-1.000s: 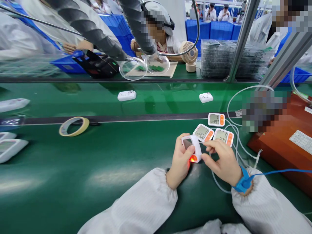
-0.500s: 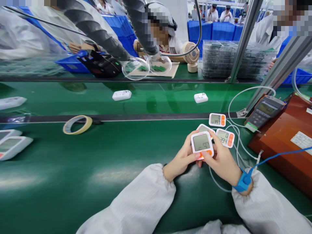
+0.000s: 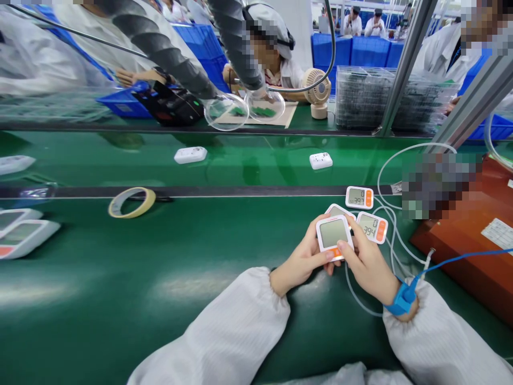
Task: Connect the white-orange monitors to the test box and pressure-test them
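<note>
My left hand and my right hand are both closed round a small white digital meter. Its grey screen is blank, and its orange buttons glow along the lower edge. The left thumb lies on the buttons, while the right thumb rests at the screen's lower right corner. Partly hidden behind it is another such meter. Just beyond my right fingers lie a meter reading 394 and one reading 397. Pale tubes run near them. A blue strap circles my right wrist.
A tape roll lies left of centre, and larger white devices at the far left. White power-socket-like pieces lie on the green strip beyond the dark rail. An orange-brown box stands right. People in white sit opposite.
The held meter's screen has gone from showing digits to blank. My right thumb has shifted up from the buttons. On the green strip, the white pieces have moved left.
</note>
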`<state>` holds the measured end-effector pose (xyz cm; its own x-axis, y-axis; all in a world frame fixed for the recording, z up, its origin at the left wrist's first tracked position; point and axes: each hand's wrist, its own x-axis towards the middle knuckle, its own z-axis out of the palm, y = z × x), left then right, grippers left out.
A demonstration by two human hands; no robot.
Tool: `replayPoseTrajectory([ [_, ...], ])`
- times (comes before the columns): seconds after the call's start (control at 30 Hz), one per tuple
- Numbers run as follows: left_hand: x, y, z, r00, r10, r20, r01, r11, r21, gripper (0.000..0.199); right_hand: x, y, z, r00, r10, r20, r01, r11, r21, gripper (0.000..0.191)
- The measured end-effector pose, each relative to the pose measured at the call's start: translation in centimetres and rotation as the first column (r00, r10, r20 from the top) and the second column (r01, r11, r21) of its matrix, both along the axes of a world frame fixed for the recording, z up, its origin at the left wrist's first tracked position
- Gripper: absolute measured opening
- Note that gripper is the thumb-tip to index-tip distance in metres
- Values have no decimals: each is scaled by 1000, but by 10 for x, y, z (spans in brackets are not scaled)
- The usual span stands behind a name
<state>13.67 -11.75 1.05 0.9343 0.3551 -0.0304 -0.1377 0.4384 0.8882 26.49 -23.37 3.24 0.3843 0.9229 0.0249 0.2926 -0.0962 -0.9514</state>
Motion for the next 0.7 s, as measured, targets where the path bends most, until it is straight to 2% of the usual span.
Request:
replayPoseTrajectory([
  [0.13,0,1,2,998,-54,-24,55,999,3,87,0,0,-1,995,-22,94,25,999,-35,60],
  [0.33,2,1,2,1000,-23,-21,23,1000,-11,83,2,0,-2,980,-31,198,41,998,-48,62],
  [0.7,2,2,0,1000,-19,-23,19,1000,-1,85,1,0,-3,973,-28,231,33,999,-20,61],
])
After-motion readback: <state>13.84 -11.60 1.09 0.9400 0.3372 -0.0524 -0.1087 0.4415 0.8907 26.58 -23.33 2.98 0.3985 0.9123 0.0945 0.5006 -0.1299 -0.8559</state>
